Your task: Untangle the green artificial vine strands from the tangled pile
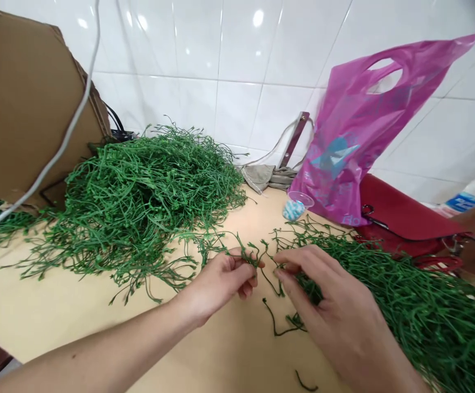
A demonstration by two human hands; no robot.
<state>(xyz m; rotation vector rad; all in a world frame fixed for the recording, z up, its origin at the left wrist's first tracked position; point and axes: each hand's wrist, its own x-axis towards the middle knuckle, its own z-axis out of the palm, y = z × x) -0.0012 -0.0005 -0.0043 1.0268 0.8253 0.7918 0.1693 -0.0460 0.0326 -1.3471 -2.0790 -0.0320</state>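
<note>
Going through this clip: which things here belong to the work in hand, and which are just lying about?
In the work: left hand, right hand, green strand, left vine heap, right vine heap.

Lying about: pink plastic bag, red bag, plastic cup, cardboard, white cable.

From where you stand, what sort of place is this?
Probably a tiled back room or kitchen counter used for handcraft work: white wall tiles, a cream worktop, and heaps of green vine strands.

Green sprigs (pixel 417 316) — cut off, red bag (pixel 397 213) — partly hidden
</note>
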